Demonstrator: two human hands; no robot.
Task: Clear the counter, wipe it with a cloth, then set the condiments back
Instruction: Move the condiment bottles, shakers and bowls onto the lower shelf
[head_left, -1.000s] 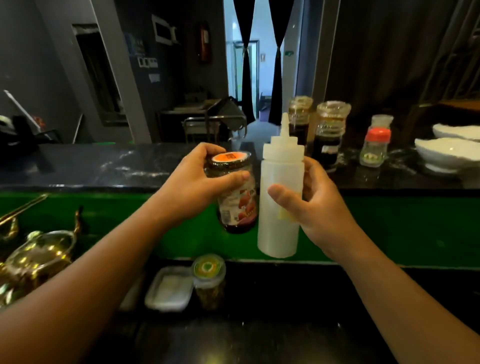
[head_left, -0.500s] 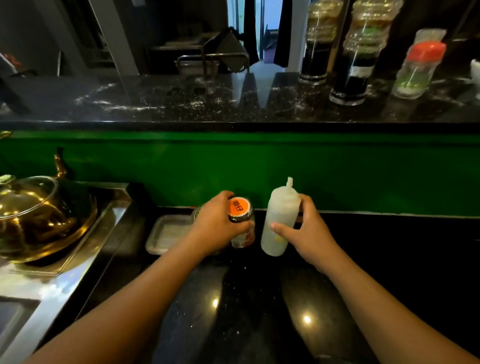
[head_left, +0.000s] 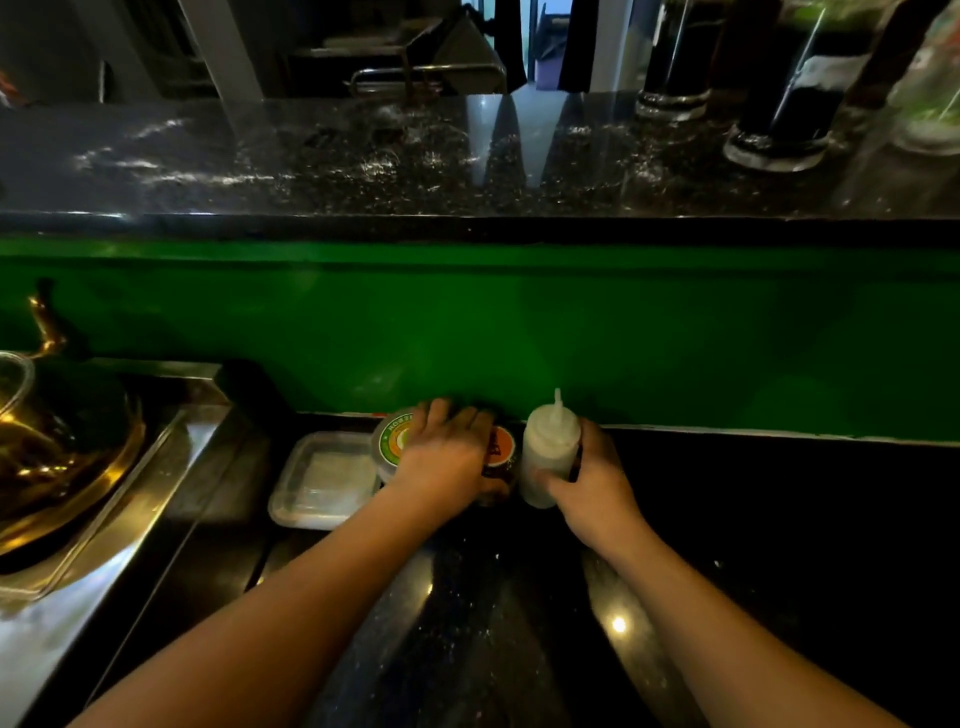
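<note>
My left hand (head_left: 444, 457) grips a dark jar with an orange lid (head_left: 500, 448), which stands on the lower black counter (head_left: 779, 519) against the green wall. My right hand (head_left: 592, 480) holds a white squeeze bottle (head_left: 548, 447) upright on the same counter, just right of the jar. A jar with a green-rimmed lid (head_left: 392, 441) stands directly left of my left hand, partly hidden by it.
A clear plastic tub (head_left: 322, 480) lies left of the jars. A steel tray with a brass kettle (head_left: 57, 447) is at far left. On the upper granite counter (head_left: 363, 161) stand dark glass jars (head_left: 784, 104) at the right.
Both hands came down from the upper counter and moved the orange-lid jar and the squeeze bottle back against the green wall on the lower counter. The view tilted down.
</note>
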